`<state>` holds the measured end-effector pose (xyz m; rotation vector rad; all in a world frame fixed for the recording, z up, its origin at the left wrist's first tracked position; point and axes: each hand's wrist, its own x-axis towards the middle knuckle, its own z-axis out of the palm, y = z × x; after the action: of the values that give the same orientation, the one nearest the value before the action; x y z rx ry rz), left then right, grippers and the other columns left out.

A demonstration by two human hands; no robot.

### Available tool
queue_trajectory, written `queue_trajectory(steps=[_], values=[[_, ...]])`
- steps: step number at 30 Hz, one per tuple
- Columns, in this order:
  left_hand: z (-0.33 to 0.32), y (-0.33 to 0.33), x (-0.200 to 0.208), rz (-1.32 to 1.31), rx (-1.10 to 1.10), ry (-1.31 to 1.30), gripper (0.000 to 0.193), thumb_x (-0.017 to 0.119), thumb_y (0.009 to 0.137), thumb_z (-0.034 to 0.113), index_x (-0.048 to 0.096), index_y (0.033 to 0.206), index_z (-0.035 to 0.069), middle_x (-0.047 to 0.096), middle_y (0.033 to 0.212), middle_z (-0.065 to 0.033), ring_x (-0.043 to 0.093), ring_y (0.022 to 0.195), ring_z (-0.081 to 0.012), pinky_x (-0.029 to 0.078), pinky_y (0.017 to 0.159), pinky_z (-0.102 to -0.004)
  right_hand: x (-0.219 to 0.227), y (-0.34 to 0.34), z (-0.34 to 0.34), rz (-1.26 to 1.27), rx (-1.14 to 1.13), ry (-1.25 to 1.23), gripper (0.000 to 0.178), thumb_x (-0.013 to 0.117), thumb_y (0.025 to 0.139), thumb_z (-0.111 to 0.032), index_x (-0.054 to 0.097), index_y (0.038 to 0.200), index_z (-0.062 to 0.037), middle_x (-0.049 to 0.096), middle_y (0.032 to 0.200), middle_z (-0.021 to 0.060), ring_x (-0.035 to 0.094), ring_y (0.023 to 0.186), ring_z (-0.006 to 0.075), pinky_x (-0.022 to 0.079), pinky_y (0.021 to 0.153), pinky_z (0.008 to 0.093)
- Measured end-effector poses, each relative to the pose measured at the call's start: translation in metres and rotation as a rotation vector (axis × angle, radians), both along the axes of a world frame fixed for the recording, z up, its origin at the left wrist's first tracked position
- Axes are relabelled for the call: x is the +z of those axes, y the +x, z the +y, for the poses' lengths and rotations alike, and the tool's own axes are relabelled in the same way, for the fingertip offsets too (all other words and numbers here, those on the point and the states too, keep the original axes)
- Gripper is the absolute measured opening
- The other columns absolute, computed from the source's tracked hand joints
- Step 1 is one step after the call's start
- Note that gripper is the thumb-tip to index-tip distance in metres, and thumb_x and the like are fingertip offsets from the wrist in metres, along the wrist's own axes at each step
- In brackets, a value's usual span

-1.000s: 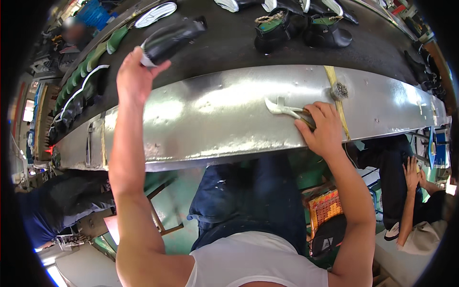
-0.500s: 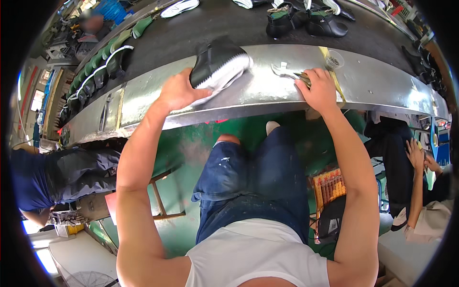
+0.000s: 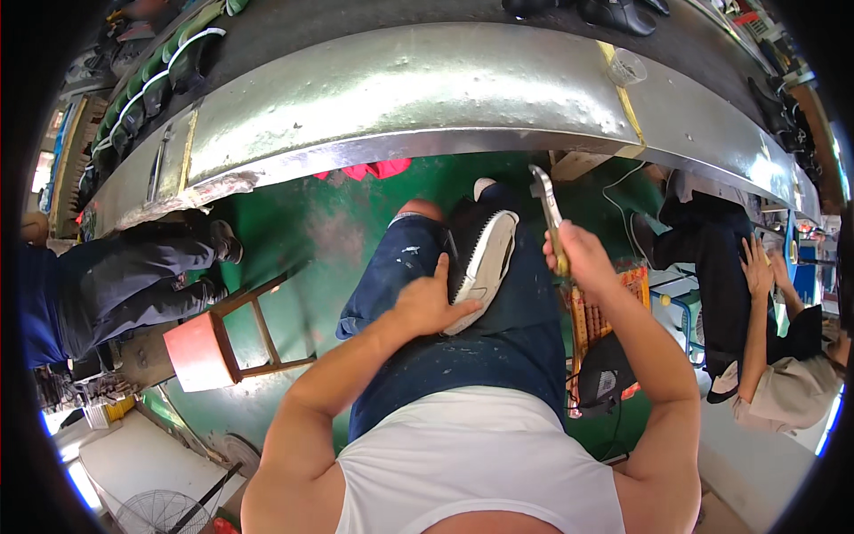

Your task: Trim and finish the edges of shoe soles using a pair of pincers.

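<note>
A black shoe upper with a pale underside and white ragged edging, the shoe (image 3: 488,260), rests across my thighs with its underside facing up. My left hand (image 3: 427,304) grips its near end, thumb on the pale underside and fingers along the dark side. Raised to the right of the shoe, apart from it, my right hand (image 3: 582,258) is closed round the yellowish handles of metal pincers (image 3: 544,196). The curved metal head of the pincers points away from me, over the floor beyond my knee.
A metal-edged bench (image 3: 400,84) runs across in front, with a clear plastic cup (image 3: 626,68) and rows of shoes. At left stands a wooden stool (image 3: 203,351); at right, a black bag (image 3: 614,383). Other people sit on both sides.
My left hand has brought the shoe from the bench down onto my thighs, underside up. My right hand has lifted the pincers off the bench and drawn them back toward me.
</note>
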<state>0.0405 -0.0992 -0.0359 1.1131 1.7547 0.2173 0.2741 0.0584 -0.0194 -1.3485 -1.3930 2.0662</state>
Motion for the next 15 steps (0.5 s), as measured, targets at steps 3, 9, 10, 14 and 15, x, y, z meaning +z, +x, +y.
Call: queue_trajectory(steps=[3,9,10,14,15], values=[[0.026,-0.004,0.004,0.388,-0.204,0.321,0.084,0.072,0.08,0.057,0.053,0.136,-0.003,0.059,0.126,-0.0303,0.059,0.118,-0.0407,0.048,0.1,-0.0459,-0.014,0.011,-0.015,-0.029,0.103,0.04,0.027,0.061,0.098,-0.027,0.059,0.106,-0.0006,0.063,0.087,0.0039,0.059,0.076,0.0111,0.047,0.071,0.0271],[0.116,-0.011,-0.062,-0.045,-0.115,0.394,0.068,0.075,0.084,0.039,0.051,0.14,0.008,0.057,0.13,-0.0215,0.054,0.124,-0.0332,0.043,0.105,-0.0442,-0.017,0.011,-0.053,-0.044,0.136,0.034,0.029,0.06,0.097,-0.018,0.057,0.116,0.0033,0.065,0.089,0.0052,0.062,0.075,0.0123,0.05,0.07,0.0275],[0.114,-0.014,-0.066,-0.045,-0.118,0.394,0.068,0.075,0.084,0.039,0.051,0.14,0.008,0.057,0.13,-0.0215,0.054,0.124,-0.0332,0.043,0.105,-0.0442,-0.015,0.012,-0.057,-0.099,0.196,0.045,0.029,0.059,0.097,-0.018,0.058,0.118,0.0032,0.066,0.091,0.0059,0.062,0.074,0.0122,0.051,0.068,0.0276],[0.079,-0.033,-0.042,-0.636,0.163,0.411,0.049,0.064,0.095,0.02,0.047,0.14,0.007,0.045,0.136,-0.0126,0.047,0.127,-0.0234,0.032,0.112,-0.0323,-0.005,0.011,-0.075,-0.134,0.407,-0.007,0.029,0.057,0.098,-0.018,0.059,0.119,0.0014,0.067,0.095,0.0066,0.063,0.072,0.0119,0.052,0.066,0.0281],[0.072,-0.036,-0.027,-0.585,0.154,0.522,0.047,0.061,0.097,0.019,0.046,0.14,0.007,0.044,0.137,-0.0125,0.045,0.129,-0.0234,0.03,0.113,-0.0327,-0.006,0.007,-0.077,-0.064,0.4,-0.067,0.027,0.056,0.099,-0.017,0.06,0.12,0.0003,0.066,0.095,0.0062,0.063,0.072,0.0117,0.052,0.066,0.0278]])
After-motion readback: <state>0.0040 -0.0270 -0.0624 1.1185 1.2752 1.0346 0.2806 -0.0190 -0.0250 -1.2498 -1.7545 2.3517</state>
